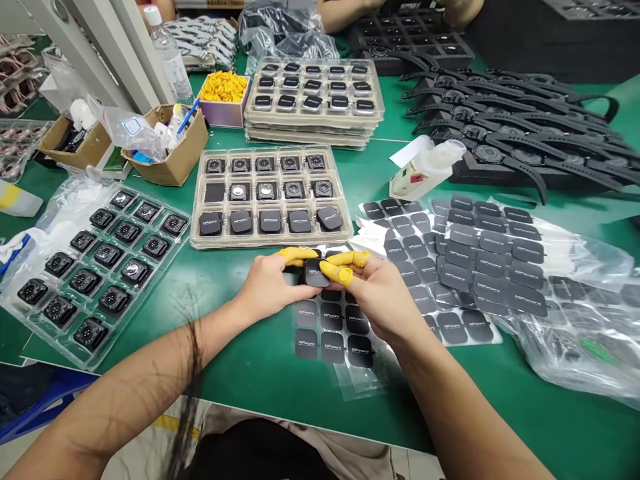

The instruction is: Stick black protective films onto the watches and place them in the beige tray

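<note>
Over the table's middle, my left hand (267,283) grips a black square watch case (315,275) by its edges. A dark film printed "HiFuture" covers its upward face. My right hand (385,293) is closed against the case's right side, thumb on the film. Yellow finger cots sit on some fingertips of both hands. Below them lies a sheet of "HiFuture" films (332,347), partly hidden by the hands. Just beyond is a cream compartment tray (270,238) of watch cases; its front row shows printed films, and one middle-row compartment at left looks dark and flat.
A clear tray of watch cases (143,287) lies left. Film sheets (493,267) spread right, near black watch straps (520,127). Behind stand stacked trays (313,123), a box of yellow finger cots (223,100) and a cardboard box (170,157). Another person's forearm (343,13) shows at the back.
</note>
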Demonstrator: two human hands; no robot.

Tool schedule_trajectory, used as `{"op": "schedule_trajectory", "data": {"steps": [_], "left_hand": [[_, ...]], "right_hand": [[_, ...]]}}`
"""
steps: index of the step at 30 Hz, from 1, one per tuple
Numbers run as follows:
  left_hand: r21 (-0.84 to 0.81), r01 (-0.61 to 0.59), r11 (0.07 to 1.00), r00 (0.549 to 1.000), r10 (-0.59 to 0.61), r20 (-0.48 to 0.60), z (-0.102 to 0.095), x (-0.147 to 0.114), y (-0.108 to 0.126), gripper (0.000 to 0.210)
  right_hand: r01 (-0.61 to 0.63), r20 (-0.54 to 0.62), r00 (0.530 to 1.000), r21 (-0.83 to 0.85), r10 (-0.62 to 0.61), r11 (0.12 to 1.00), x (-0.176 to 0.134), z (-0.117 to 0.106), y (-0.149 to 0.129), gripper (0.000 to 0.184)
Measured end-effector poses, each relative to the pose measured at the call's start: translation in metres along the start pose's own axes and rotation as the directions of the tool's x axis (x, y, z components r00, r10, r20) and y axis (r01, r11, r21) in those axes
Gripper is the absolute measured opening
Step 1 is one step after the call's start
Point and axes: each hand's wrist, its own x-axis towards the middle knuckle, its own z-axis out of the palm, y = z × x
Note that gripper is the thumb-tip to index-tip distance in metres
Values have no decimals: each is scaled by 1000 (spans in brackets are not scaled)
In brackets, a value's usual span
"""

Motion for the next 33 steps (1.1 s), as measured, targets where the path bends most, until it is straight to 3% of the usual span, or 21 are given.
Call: {"op": "schedule_trajectory", "data": {"steps": [19,33], "left_hand": [[29,17,999,1000,-17,10,-2,-1,6,48],[144,1,990,998,-9,60,-1,-1,3,60]], "right_hand": [[9,-12,1000,-9,-9,1000,-1,1,3,43],[80,-38,995,-272,-93,959,-6,3,2,40]]}}
